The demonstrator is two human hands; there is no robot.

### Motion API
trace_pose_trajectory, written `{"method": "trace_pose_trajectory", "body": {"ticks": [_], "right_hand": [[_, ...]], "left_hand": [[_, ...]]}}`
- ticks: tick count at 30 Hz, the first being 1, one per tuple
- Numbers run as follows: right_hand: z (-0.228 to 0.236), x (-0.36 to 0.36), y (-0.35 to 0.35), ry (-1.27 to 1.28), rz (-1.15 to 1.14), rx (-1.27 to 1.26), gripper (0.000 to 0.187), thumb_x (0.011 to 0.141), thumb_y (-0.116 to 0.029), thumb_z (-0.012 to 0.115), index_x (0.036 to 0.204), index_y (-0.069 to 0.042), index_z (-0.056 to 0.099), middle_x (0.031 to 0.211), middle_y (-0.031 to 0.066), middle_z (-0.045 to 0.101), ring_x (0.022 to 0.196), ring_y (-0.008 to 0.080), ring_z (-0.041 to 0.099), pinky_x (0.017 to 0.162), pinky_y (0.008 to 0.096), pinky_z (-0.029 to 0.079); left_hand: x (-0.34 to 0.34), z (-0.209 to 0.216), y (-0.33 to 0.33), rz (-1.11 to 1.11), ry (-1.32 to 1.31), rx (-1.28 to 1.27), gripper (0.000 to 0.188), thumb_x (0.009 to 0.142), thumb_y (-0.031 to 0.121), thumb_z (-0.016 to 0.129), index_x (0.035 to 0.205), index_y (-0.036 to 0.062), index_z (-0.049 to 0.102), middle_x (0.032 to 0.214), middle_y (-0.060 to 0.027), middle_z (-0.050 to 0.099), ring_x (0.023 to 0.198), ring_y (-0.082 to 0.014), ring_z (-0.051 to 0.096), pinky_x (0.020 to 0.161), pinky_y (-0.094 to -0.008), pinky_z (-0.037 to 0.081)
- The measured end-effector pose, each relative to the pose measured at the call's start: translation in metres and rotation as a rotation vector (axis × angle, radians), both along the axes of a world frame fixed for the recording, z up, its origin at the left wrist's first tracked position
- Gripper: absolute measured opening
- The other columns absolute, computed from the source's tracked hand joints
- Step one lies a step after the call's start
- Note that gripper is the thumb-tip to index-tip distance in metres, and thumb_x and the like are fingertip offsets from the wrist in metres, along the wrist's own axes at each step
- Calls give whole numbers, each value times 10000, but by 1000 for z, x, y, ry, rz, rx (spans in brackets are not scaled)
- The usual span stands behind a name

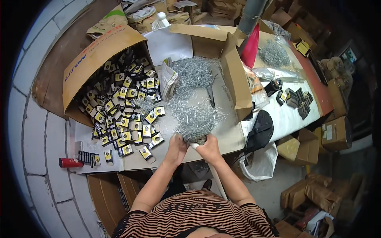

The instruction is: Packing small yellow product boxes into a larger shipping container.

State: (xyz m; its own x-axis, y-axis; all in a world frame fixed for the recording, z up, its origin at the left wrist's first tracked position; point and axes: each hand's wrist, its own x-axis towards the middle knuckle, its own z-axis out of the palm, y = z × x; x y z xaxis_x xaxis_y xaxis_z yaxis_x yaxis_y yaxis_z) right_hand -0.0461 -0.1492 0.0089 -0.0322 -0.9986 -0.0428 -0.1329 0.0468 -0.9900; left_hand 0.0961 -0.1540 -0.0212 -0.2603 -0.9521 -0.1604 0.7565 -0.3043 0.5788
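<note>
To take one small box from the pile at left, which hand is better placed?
Probably the left hand: it is nearer the small boxes; the right hand is farther across. Both are beside the metal pieces.

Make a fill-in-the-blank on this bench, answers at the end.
1. The right hand is farther from the small boxes than the ____ hand.
2. In the picture, the main heap of thin metal pieces lies to the ____ of the small boxes.
3. The small boxes are black, white and ____.
4. The cylinder near the wall is coloured ____.

Missing: left; right; yellow; red.
</note>
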Motion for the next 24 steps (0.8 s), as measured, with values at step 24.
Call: {"method": "trace_pose_trajectory", "body": {"ticks": [24], "right_hand": [[-52,-38,-7,-788,729,767,353,713,-123,723,1001,38,598,701,87,590,536,143,551,441,238,421]], "left_hand": [[24,-84,-39,-308,68,265,661,696,70,640,1311,-53,434,1222,-197,586,1112,-347,586,1004,-476,451]]}}
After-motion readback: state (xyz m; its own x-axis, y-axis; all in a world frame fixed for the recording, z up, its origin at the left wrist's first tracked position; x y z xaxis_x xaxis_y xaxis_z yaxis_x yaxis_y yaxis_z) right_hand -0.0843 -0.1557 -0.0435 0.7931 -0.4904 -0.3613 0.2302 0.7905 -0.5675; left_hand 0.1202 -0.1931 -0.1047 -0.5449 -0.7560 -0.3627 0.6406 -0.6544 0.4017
